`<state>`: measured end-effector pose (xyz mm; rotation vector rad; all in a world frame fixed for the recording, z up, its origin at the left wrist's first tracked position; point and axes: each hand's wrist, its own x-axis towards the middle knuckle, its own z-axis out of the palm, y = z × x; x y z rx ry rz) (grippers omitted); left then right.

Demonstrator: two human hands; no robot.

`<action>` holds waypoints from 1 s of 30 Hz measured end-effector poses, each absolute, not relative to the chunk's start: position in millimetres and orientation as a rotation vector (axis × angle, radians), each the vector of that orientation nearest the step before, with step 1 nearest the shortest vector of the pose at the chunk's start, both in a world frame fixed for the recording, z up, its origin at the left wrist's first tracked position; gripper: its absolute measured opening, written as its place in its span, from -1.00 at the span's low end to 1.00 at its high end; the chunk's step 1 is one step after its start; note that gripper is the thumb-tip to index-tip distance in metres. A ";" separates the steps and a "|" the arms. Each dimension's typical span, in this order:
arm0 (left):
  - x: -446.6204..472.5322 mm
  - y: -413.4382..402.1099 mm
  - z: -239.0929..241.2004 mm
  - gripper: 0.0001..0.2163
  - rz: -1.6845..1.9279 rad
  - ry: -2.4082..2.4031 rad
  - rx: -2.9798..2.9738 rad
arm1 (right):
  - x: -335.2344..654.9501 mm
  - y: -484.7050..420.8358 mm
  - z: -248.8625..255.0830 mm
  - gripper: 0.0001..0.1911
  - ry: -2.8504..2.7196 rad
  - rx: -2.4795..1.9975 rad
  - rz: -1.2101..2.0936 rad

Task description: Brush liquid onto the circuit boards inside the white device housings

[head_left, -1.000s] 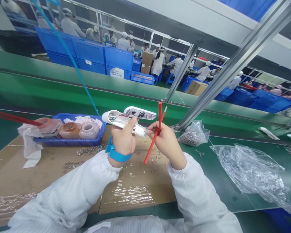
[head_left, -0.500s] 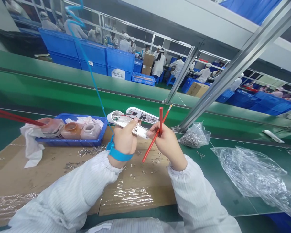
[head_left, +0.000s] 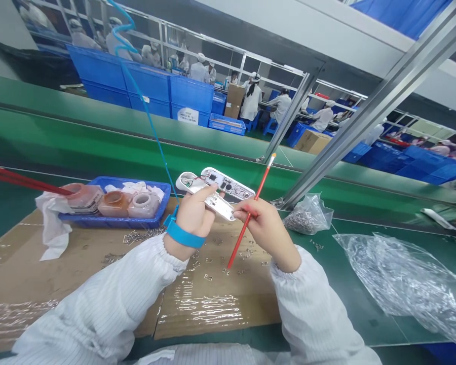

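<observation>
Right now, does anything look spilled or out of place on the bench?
Mildly: small metal pieces lie scattered over the cardboard, unlike those gathered in the clear bag, though perhaps deliberately. A white cloth droops over the edge of the blue tray.

The head camera, worn by the person, looked forward and down along both white sleeves (head_left: 99, 304), near enough that the left hand (head_left: 193, 217) and right hand (head_left: 265, 225) fell close to mid-view. Its view leaned, so the green panel (head_left: 99, 139) sloped down rightward; beyond it, the distant workers (head_left: 251, 101) appeared too small and blurred to judge well.
</observation>
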<state>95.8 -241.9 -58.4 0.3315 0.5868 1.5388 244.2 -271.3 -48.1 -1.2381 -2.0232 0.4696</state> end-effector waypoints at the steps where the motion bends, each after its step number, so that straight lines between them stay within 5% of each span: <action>1: 95.8 -242.5 -57.6 -0.84 1.526 0.592 0.327 | 245.4 -272.3 -48.3 -0.83 -2.060 -1.217 0.429; 13: 91.8 -241.8 -49.3 -0.88 1.496 0.667 0.148 | 241.6 -292.1 -64.0 -0.79 -2.387 -1.054 -0.412; 19: 95.0 -239.1 -59.2 -0.94 1.469 0.685 0.293 | 252.1 -292.0 -57.6 -0.77 -2.347 -0.892 -0.139; 24: 97.9 -237.6 -65.9 -0.75 1.551 0.676 0.603 | 280.7 -294.4 -41.9 -0.76 -2.061 -0.761 0.129; 30: 98.1 -241.0 -76.5 -0.61 1.623 0.882 0.881 | 296.6 -301.0 -29.8 -0.62 -1.636 -0.644 0.006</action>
